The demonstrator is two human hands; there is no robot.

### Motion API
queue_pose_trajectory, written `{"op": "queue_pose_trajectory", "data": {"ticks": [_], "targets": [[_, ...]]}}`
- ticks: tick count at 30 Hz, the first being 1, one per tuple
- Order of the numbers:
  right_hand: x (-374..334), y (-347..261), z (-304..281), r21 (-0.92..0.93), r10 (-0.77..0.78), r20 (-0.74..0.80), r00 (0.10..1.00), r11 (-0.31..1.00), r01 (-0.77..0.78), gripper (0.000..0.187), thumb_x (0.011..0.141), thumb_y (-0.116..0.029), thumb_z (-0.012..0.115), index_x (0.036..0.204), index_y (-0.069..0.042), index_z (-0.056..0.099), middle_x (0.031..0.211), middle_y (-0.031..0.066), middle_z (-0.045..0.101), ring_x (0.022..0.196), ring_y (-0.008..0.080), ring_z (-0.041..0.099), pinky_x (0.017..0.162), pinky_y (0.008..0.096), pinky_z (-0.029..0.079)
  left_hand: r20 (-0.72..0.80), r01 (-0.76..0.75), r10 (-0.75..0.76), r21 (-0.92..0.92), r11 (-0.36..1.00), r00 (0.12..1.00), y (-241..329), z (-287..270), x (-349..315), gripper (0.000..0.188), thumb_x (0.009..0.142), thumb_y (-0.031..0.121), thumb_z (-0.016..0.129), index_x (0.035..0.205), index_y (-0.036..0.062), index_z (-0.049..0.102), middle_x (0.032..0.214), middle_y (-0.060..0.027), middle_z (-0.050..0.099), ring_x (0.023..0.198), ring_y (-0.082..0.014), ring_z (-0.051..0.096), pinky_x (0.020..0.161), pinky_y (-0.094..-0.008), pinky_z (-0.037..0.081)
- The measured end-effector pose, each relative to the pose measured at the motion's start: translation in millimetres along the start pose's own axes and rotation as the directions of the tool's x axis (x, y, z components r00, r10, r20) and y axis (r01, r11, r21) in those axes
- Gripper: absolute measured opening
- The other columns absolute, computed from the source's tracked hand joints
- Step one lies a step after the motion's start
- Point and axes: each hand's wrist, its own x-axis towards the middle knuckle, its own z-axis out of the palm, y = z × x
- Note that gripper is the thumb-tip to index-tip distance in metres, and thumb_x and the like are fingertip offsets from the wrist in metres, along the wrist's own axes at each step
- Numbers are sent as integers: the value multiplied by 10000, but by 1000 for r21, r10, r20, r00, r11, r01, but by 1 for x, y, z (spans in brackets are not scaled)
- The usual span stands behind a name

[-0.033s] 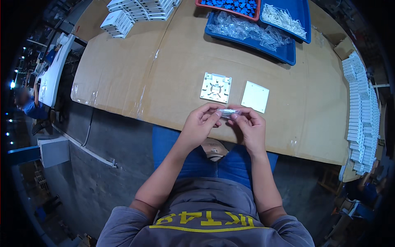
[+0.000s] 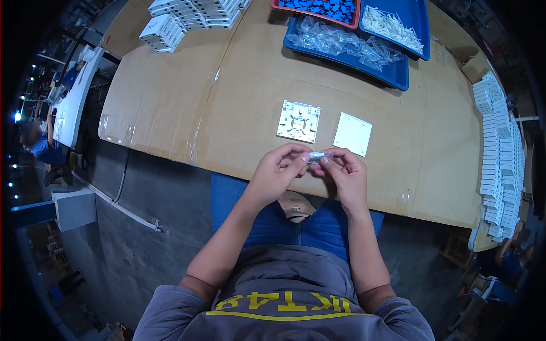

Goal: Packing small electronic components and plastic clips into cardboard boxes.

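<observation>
Between my two hands, just over the near edge of the cardboard-covered table, is a small clear plastic bag (image 2: 317, 156) with something whitish inside. My left hand (image 2: 280, 170) pinches its left end between thumb and fingers. The thumb and fingers of my right hand (image 2: 347, 173) are closed on the other end. Fingers cover part of the bag, so its contents cannot be made out. Beyond my left hand a square white plastic tray with moulded clips and a round middle (image 2: 298, 121) lies face up. To its right rests a plain flat white cover (image 2: 352, 134).
At the far side stand a blue tray of clear plastic bags (image 2: 347, 67), a red tray of small blue pieces (image 2: 359, 12) and a blue tray of white slim pieces (image 2: 424, 34). White plastic units are stacked far left (image 2: 165, 35) and along the right edge (image 2: 495, 165).
The little bag looks shorter and more bunched between my fingertips, its whitish contents showing more plainly. Both hands stay in nearly the same place.
</observation>
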Motion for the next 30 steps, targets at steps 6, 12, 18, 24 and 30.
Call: {"op": "queue_pose_trajectory", "data": {"ticks": [6,12,18,24,30], "targets": [[3,-2,-9,-79,45,123,991,996,-36,161,1013,5,642,1141,70,713,1034,142,757,869,180,747,779,269,624,71,131,-140,123,984,988,7,-15,2,246,1049,151,657,1200,-39,696,925,-28,697,778,-77,626,719,-223,514],[23,-13,-5,-154,-62,185,981,984,91,229,997,71,588,1146,43,759,1171,158,754,1039,191,715,876,290,596,139,11,-50,270,963,989,34,-23,9,257,988,121,738,1202,-19,719,881,8,695,749,-40,592,685,-201,467],[58,-29,2,-302,-191,309,932,909,287,247,953,39,658,1179,21,755,1192,100,727,1031,165,698,924,284,559,105,-220,198,621,752,975,58,-36,42,215,929,106,776,1127,24,773,856,-5,701,728,-48,581,681,-229,471],[78,-21,14,-565,-399,348,848,632,530,177,939,-58,724,1098,14,749,1109,113,726,966,245,729,842,334,579,260,-492,506,771,404,823,46,-53,65,175,888,100,750,1052,43,778,1002,-95,700,913,-286,674,809,-398,544],[79,-18,17,-716,-497,473,727,264,646,144,877,-100,770,1002,-32,746,1031,97,709,966,308,679,817,397,546,320,-486,534,850,203,783,34,-55,67,174,893,102,737,1057,64,780,1017,-71,700,964,-275,641,888,-416,513]]}}
